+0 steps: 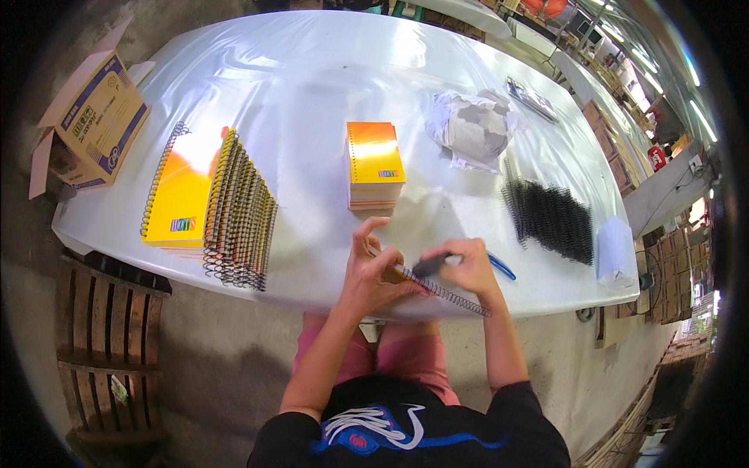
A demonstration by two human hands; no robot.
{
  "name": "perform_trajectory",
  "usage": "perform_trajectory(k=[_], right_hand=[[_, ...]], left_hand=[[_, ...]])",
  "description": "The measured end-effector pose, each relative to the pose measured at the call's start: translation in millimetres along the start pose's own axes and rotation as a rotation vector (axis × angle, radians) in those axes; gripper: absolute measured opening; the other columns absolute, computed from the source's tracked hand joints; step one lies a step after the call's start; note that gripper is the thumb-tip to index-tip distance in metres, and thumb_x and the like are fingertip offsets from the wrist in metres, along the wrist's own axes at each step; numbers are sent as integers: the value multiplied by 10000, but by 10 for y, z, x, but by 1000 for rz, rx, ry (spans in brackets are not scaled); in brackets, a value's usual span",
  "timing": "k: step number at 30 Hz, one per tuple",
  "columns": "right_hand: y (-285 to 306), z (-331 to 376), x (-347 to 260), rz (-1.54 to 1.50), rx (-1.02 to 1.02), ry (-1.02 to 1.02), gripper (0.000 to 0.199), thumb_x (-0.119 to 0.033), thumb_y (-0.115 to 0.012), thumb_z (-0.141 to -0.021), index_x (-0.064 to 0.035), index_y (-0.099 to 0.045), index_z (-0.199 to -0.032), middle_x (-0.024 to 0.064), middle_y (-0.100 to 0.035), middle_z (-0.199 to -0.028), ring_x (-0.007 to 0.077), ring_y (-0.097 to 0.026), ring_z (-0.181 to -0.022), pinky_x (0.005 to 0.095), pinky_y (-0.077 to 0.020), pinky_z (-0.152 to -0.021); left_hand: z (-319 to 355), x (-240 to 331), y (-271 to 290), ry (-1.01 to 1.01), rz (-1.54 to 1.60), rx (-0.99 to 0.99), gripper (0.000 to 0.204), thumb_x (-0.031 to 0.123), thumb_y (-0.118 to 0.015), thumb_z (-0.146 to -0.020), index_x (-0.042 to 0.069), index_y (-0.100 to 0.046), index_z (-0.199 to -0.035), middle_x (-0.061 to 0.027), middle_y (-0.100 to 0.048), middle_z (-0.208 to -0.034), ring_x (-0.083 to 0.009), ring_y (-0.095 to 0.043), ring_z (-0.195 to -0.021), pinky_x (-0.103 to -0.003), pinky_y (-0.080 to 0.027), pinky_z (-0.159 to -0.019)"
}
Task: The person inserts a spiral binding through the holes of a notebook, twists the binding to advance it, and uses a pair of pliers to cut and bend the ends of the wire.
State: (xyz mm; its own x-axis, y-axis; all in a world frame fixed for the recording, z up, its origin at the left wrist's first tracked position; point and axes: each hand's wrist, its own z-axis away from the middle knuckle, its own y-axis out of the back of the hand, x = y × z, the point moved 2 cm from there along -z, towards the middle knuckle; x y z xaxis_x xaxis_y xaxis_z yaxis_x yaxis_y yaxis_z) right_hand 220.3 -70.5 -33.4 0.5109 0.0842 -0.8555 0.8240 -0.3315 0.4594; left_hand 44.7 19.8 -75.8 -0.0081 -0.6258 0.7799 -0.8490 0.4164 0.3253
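Observation:
My left hand [373, 269] grips the edge of a notebook with a black wire spiral [456, 298] at the near edge of the white table [312, 86]. My right hand [466, 264] is closed on a dark-handled tool [429, 266] pressed against the spiral's end; a blue handle [502, 267] sticks out to the right. A small stack of orange notebooks [374, 165] lies just beyond my hands.
At the left lies a fanned row of spiral-bound orange notebooks [238, 210]. A pile of loose black wire spirals [550, 218] sits at the right, with crumpled paper wrapping [472, 129] behind it. An open cardboard box [94, 117] and a wooden pallet [109, 343] stand at the left.

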Motion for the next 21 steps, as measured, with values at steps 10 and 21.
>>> perform_trajectory(k=[10,21], right_hand=[[-29,-111,-156,-228,-2,-107,243,-25,-641,-643,-38,-723,-871,105,-700,-760,104,-652,-681,240,-503,-655],[-121,-393,-196,194,-192,-203,205,38,-671,-650,-20,-725,-839,87,-706,-773,112,-653,-728,246,-498,-696]], left_hand=[[-53,-214,-60,86,176,79,900,317,-956,-368,82,-327,-967,-61,-339,-1106,-122,-377,-732,-264,-404,-654],[-76,-235,-73,226,271,10,933,309,-952,-392,45,-306,-1010,-94,-341,-1063,-195,-398,-885,-293,-403,-781]])
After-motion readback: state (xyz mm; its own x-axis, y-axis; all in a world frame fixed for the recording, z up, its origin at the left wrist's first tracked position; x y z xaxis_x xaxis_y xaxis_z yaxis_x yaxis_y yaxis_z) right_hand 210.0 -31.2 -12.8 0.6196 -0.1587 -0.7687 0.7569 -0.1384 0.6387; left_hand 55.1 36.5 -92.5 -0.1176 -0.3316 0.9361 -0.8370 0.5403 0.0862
